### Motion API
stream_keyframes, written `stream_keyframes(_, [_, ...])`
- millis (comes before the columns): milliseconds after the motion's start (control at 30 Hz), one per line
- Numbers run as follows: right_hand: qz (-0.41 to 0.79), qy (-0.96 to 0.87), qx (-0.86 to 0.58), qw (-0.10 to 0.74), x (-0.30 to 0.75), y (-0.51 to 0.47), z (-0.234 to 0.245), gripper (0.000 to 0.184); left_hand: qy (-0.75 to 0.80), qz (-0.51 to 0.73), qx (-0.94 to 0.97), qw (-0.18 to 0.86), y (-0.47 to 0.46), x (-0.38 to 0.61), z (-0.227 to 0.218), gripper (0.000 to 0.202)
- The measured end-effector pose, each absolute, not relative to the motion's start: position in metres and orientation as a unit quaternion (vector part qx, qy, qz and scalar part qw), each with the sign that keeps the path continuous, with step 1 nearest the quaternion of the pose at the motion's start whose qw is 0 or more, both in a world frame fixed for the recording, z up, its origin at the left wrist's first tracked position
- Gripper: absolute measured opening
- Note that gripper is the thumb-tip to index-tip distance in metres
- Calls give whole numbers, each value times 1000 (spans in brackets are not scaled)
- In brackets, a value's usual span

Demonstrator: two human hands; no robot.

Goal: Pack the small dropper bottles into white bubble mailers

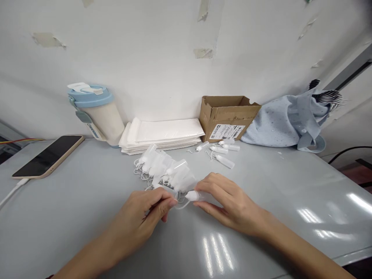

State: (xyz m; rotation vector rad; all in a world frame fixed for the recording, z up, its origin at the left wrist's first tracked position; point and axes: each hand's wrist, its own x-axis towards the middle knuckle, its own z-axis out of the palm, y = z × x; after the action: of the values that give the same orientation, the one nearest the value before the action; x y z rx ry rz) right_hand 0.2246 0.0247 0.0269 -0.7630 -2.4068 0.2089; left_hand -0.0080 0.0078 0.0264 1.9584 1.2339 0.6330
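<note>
Phone far left, then tumbler; here's left hand, grip pinched on strap of bottle, pile just behind. Bottle between both hands, nozzle leftward, right hand with grip closed round body. Loose bottles before box; bag far right.

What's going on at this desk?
A person's right hand holds a small translucent dropper bottle on its side, nozzle toward the left hand. The left hand's fingertips pinch at the end of its thin tether; whether a cap is between them is hidden. A heap of similar bottles lies just beyond the hands, and a few loose ones lie in front of the open cardboard box.
</note>
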Motion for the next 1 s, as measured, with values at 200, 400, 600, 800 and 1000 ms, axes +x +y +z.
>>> stream_keyframes(200, [87, -910, -272, 300, 221, 22, 26, 15, 469, 244, 767, 364, 10, -6, 26, 34])
stream_keyframes(400, [85, -912, -269, 298, 221, 22, 26, 14, 457, 234, 772, 375, 8, -5, 28, 30])
stream_keyframes(600, [87, -915, -258, 296, 219, 20, 25, 15, 452, 284, 771, 347, 8, -5, 27, 27])
stream_keyframes(800, [78, -917, -253, 300, 219, 21, 25, 16, 410, 325, 794, 309, 5, -7, 22, 21])
stream_keyframes(1000, [79, -915, -256, 301, 221, 21, 24, 15, 406, 335, 802, 281, 5, -7, 22, 22])
